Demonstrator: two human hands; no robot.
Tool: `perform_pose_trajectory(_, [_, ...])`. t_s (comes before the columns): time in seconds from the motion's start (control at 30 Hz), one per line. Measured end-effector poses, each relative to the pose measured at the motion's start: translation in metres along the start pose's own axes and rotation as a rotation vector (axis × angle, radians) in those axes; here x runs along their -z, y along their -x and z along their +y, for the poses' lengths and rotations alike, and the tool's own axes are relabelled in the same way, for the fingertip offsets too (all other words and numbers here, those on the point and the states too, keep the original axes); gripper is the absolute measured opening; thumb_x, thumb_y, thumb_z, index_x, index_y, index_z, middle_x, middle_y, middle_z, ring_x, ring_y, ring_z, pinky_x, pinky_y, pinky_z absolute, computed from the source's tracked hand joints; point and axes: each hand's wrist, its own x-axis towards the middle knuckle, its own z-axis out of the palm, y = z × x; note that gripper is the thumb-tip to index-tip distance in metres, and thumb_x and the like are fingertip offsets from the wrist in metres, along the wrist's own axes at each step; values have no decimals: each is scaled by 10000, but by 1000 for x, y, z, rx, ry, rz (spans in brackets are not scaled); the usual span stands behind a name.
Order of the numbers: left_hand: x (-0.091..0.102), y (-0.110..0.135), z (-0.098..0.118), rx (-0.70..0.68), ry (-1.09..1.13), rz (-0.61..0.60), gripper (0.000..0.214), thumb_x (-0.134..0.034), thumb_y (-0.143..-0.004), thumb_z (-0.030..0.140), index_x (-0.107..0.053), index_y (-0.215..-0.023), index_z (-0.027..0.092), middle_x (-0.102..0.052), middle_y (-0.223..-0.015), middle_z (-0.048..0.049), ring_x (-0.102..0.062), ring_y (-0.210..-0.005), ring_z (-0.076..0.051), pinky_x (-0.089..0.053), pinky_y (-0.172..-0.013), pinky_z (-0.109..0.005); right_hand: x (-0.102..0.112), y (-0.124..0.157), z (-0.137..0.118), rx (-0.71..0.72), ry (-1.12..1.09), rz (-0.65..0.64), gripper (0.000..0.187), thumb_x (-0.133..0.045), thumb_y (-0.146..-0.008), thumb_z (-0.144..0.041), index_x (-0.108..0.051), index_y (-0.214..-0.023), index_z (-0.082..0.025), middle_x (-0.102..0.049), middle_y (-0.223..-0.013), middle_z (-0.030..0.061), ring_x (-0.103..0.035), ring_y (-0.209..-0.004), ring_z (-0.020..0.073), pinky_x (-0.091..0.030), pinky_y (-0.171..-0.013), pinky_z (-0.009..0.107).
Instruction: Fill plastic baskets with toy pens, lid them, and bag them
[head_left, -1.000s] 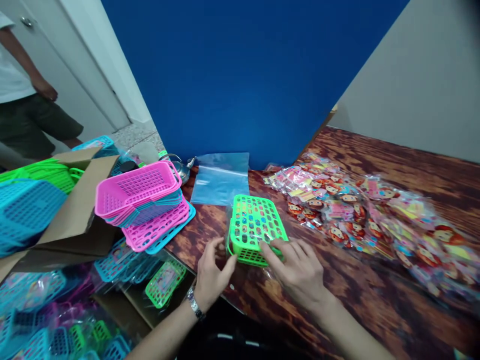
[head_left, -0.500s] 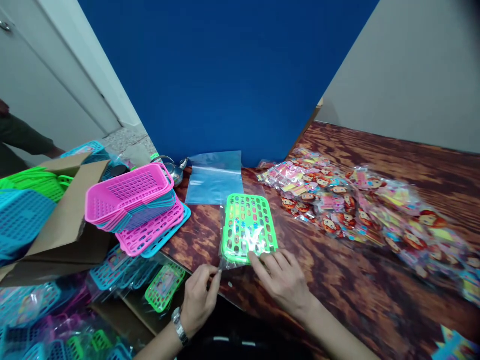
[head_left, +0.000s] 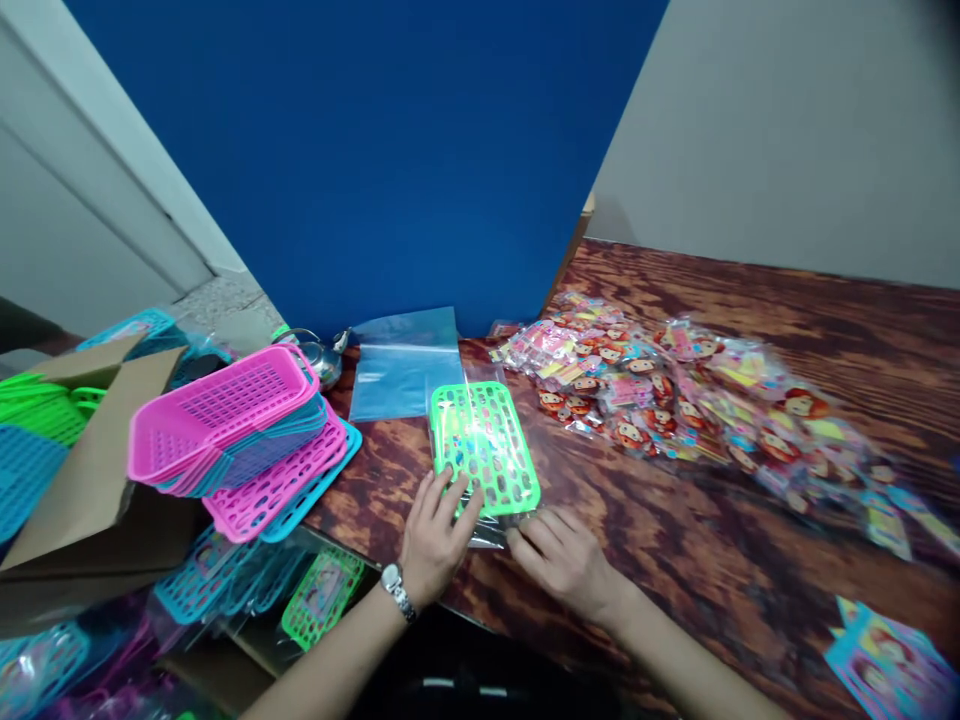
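A green perforated basket [head_left: 484, 455] lies flat on the dark wooden table [head_left: 712, 560], wrapped in a clear plastic bag with small colourful items under its grid. My left hand [head_left: 435, 535], wearing a wristwatch, rests with fingers spread on the basket's near left corner. My right hand [head_left: 559, 560] pinches the bag's loose near edge just below the basket.
Pink and blue baskets [head_left: 232, 420] stack on matching lids at the left. A cardboard box [head_left: 90, 470] holds more baskets. A blue zip bag [head_left: 401, 365] lies behind the green basket. Many cartoon sticker packets [head_left: 675, 400] spread across the right. Bagged baskets [head_left: 247, 590] fill a low box.
The green basket went from tilted on its edge to lying flat inside the bag. My left hand moved from pinching the bag edge to pressing on the basket. The view swung right.
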Motion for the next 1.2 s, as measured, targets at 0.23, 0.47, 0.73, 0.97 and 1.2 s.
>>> perform_pose_trajectory(0.23, [-3, 2, 2, -4, -3, 29, 397, -451, -847, 70, -560, -1208, 195, -580, -1184, -129, -458, -1174, -322, -416, -925, -492, 9, 4, -2, -81, -36, -46, 115, -519, -872, -172, -622, -919, -195, -569, -687, 0, -481, -641, 124, -353, -612, 270])
perform_pose_trajectory(0.47, [-23, -21, -5, -46, -44, 18, 701, -573, -775, 92, -329, -1393, 315, -570, -1165, -137, -497, -1061, -347, -422, -856, -506, 53, 103, 77, -1115, 146, -812, 468, -431, -905, -421, -366, -1349, -285, -518, -1238, 112, -510, -1088, 228, -415, -835, 323])
perform_pose_trajectory(0.73, [-24, -30, -7, -117, -49, -21, 803, -577, -782, 140, -154, -1438, 332, -559, -1165, -150, -497, -1010, -354, -402, -861, -549, 152, 255, 114, -1787, 208, -1022, 722, -671, -666, -572, -512, -1194, -106, -586, -1122, 232, -597, -1006, 340, -453, -795, 421])
perform_pose_trajectory(0.97, [-22, -27, -10, -103, -26, -80, 743, -574, -815, 203, -183, -1427, 361, -536, -1207, -131, -495, -1050, -344, -376, -903, -554, 144, 298, 107, -1903, 119, -885, 682, -664, -707, -485, -482, -1215, -68, -633, -1088, 192, -620, -983, 259, -475, -772, 298])
perform_pose_trajectory(1.2, [-20, -29, -8, -101, -37, -83, 706, -567, -832, 209, -210, -1425, 349, -547, -1206, -131, -497, -1071, -336, -357, -926, -559, 141, 308, 117, -1979, 163, -719, 531, -660, -729, -322, -519, -1186, -93, -660, -1037, 161, -631, -953, 248, -468, -755, 291])
